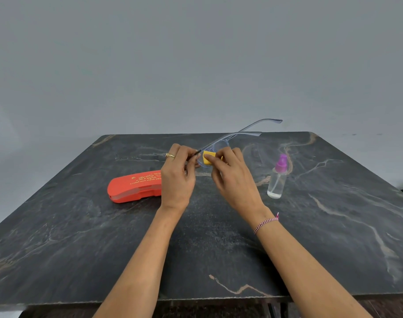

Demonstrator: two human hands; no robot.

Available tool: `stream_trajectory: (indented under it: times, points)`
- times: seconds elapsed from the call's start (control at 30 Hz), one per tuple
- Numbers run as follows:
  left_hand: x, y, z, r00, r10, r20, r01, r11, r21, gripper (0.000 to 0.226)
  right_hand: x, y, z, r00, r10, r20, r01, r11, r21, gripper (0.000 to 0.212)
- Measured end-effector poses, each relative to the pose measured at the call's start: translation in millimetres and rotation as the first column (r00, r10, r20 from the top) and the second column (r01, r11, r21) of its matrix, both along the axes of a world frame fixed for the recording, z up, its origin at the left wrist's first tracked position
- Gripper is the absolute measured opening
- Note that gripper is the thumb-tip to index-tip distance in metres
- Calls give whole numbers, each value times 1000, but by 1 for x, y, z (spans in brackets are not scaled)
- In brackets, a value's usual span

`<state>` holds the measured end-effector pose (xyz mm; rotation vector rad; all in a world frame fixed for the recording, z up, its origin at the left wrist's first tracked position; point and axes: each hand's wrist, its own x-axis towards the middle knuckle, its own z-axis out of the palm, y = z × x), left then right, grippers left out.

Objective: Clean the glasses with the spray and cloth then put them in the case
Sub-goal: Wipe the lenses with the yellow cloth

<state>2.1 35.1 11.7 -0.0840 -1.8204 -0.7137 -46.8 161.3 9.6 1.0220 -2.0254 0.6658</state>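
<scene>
head view looks forward and down, close above table [310, 237].

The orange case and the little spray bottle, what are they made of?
The orange hard-shell glasses case looks like moulded plastic: smooth, slightly glossy, with gold printed lettering. The small clear spray bottle with purple nozzle also seems plastic, see-through enough to show its inner tube, though glass can't be excluded.
</scene>
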Motion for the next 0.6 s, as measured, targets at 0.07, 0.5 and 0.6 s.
stream_trajectory:
  times: [0.07,0.5,0.6]
  points:
    - [0,2,-1,1000,-15,-2,15,1000,-2,7,-1,1,1,999,-38,8,38,999,2,28]
    - [-3,-3,-2,1000,10,7,-10,997,74,7,5,0,1,983,157,94,-152,987,-55,35]
    - [-3,-4,0,1000,2,-14,0,993,116,7,-1,4,2,986,132,102,-121,987,-103,28]
